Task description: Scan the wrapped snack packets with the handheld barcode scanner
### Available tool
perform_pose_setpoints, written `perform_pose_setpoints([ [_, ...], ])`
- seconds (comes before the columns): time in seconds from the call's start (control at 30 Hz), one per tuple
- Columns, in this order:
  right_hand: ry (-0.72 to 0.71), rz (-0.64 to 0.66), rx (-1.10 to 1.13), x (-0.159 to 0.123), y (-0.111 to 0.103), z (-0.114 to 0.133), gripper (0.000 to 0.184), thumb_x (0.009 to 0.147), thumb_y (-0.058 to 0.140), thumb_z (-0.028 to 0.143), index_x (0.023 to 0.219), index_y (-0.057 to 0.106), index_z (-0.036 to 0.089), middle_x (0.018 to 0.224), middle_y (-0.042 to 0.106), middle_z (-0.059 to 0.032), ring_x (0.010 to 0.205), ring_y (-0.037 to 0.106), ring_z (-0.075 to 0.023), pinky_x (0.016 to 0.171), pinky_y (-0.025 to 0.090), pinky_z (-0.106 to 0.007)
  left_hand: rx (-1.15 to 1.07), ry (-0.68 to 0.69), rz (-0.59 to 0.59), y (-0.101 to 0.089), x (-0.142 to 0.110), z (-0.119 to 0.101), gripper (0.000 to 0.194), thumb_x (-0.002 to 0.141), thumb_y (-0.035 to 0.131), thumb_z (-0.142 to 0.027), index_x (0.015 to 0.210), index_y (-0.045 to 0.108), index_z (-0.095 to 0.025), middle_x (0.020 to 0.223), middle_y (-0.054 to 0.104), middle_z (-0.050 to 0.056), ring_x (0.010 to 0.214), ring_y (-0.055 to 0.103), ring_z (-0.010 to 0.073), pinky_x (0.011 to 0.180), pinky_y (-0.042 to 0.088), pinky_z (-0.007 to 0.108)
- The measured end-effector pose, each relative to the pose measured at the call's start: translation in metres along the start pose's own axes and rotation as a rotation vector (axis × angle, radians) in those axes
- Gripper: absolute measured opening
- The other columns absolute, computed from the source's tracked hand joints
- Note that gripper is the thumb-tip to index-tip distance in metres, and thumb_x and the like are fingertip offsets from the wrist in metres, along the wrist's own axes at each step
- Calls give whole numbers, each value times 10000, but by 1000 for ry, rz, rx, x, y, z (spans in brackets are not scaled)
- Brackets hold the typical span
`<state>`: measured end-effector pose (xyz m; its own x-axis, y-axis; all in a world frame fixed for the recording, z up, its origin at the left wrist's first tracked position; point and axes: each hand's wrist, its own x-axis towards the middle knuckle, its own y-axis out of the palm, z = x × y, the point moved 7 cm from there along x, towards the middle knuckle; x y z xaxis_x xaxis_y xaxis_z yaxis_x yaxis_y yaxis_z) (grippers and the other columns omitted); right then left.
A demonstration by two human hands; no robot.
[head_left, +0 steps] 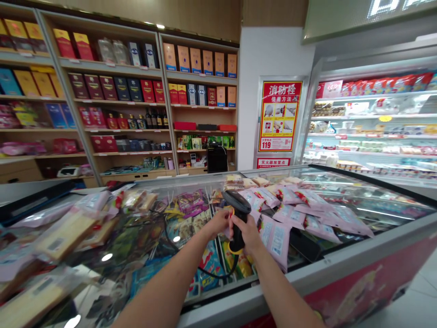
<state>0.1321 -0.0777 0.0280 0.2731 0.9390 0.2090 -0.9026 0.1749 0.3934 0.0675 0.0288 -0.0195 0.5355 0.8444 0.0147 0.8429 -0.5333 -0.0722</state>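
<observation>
A black barcode scanner (pixel 237 205) with yellow trim stands nearly upright above the glass-topped freezer, its handle pointing down. My right hand (pixel 248 231) wraps round the handle from the right, thumb across it. From the left, the closed fingers of my left hand (pixel 221 222) meet the scanner near its trigger; their tips are partly hidden. A black cable (pixel 218 276) loops from the handle's base leftward over the glass. Pink-and-white packets (pixel 275 237) lie just right of my right hand. Colourful packages show through the glass beneath both hands.
The freezer's grey front rim (pixel 235 300) runs close before me. Clear bags of pale slabs (pixel 64 234) lie at left. Behind are shelves of boxed bottles (pixel 128 89), a red-and-yellow poster (pixel 280 116) and a lit refrigerated display (pixel 372 116).
</observation>
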Motion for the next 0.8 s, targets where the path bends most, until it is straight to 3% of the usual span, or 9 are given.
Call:
perform_pose_setpoints([
  [0.07,10,-31,-6,-1,-3,-2,427,609,787,492,784,572,167,505,555,49,358,485,-90,372,425,-222,-34,-33,-12,-21,2,2,228,568,742,-269,663,550,-191,485,523,-47,418,481,122,439,340,224],
  [0.2,53,-123,-19,-1,-10,-5,495,559,822,507,822,568,173,517,552,63,367,491,-94,373,452,-232,-71,32,-535,-91,6,3,265,586,728,-279,613,479,-192,486,442,-84,450,425,85,473,318,204],
  [0.3,96,-146,-54,-2,-12,-9,501,552,826,527,782,549,178,514,548,62,371,496,-94,361,446,-226,-66,84,-784,-117,3,6,233,637,681,-268,619,458,-201,505,444,-82,491,468,104,516,361,221],
  [0.5,196,-117,-110,-4,-13,-21,460,554,825,509,722,543,188,512,562,53,381,505,-104,360,455,-234,-50,136,-854,-119,1,7,160,690,620,-236,655,467,-209,544,471,-71,536,513,127,562,389,243],
  [0.8,287,-66,-235,-5,-14,-32,418,635,756,530,539,544,183,396,520,19,340,472,-107,372,430,-244,-15,178,-807,-107,-7,-10,174,725,618,-189,648,464,-209,551,497,-58,547,512,141,584,392,256],
])
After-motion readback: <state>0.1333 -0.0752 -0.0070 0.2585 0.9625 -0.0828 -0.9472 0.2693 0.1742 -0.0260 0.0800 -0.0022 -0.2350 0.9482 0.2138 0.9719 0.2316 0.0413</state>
